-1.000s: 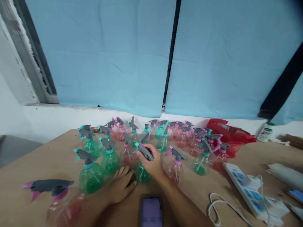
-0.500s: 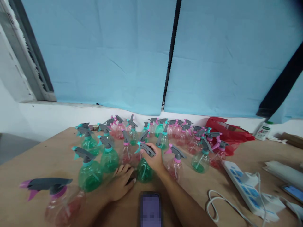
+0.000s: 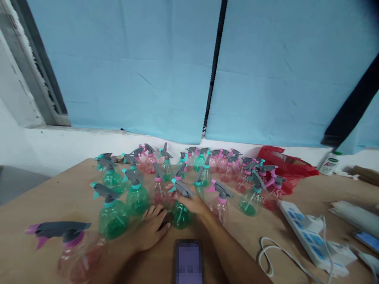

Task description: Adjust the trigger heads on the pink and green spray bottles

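A green spray bottle [image 3: 179,215] with a grey trigger head stands at the front of a crowd of bottles on the wooden table [image 3: 59,197]. My right hand [image 3: 194,203] rests against its right side just under the head, fingers loosened and partly stretched. My left hand [image 3: 151,228] lies flat on the table to the bottle's left, fingers apart, tips close to its base. Larger green bottles [image 3: 114,217] stand left of that hand. A pink bottle [image 3: 219,205] stands right of my right hand.
Several green and pink spray bottles [image 3: 204,165] fill the table's back. A pink bottle [image 3: 74,252] sits near the front left. A phone [image 3: 188,262] lies between my forearms. A white power strip [image 3: 304,232] with cables, a red bag [image 3: 284,165] and a white bottle [image 3: 327,165] are on the right.
My right hand has slipped down from gripping the grey trigger head to the bottle's side, its fingers loosening. The left hand has stayed flat on the table.
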Available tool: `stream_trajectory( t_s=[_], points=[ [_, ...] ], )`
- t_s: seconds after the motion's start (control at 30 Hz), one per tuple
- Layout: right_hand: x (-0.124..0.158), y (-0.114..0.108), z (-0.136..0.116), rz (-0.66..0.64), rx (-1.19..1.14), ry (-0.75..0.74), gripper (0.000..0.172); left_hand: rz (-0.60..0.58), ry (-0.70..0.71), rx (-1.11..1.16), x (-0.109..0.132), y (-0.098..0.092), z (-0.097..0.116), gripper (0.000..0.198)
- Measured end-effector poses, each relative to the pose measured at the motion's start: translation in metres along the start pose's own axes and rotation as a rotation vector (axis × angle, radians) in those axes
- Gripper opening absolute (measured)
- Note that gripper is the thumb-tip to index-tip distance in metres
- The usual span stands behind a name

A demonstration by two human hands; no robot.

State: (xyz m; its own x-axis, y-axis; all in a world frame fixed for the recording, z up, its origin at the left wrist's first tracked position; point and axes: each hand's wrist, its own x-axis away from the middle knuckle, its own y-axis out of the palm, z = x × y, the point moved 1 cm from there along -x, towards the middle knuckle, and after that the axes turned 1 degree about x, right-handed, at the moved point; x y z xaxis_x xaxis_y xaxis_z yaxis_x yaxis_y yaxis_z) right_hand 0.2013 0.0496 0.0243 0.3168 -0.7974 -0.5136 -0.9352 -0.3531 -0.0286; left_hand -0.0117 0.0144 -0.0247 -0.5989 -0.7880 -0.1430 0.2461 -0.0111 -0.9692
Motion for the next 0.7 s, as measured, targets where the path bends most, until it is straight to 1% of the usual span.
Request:
stream_trajectory(
  t_s=[0.17, 0.23, 0.33, 0.4, 0.47, 0.63, 0.7],
  points=[
    [-0.004, -0.001, -0.011, -0.043, -0.051, 0.047, 0.040, -0.016, -0.026, -0.009, -0.002, -0.005, 0.005, 0.041],
    [-0.004, -0.002, -0.011, -0.059, -0.076, 0.063, 0.040, -0.025, -0.023, -0.007, -0.002, -0.007, 0.006, 0.040],
    [-0.002, -0.003, -0.008, -0.014, -0.100, 0.073, 0.032, -0.010, 0.004, 0.019, -0.002, -0.009, 0.007, 0.039],
    [-0.001, -0.004, -0.007, 0.035, -0.081, 0.079, 0.023, -0.007, 0.007, 0.037, -0.001, -0.011, 0.008, 0.038],
    [-0.001, -0.004, -0.009, 0.051, -0.046, 0.084, 0.018, -0.017, 0.002, 0.048, -0.001, -0.013, 0.011, 0.038],
    [-0.003, -0.004, -0.020, -0.020, 0.006, 0.071, 0.021, -0.011, -0.010, 0.050, -0.002, -0.016, 0.013, 0.037],
    [-0.002, -0.004, -0.021, -0.004, 0.012, 0.083, 0.020, -0.010, -0.007, 0.047, -0.002, -0.015, 0.013, 0.037]
  ],
)
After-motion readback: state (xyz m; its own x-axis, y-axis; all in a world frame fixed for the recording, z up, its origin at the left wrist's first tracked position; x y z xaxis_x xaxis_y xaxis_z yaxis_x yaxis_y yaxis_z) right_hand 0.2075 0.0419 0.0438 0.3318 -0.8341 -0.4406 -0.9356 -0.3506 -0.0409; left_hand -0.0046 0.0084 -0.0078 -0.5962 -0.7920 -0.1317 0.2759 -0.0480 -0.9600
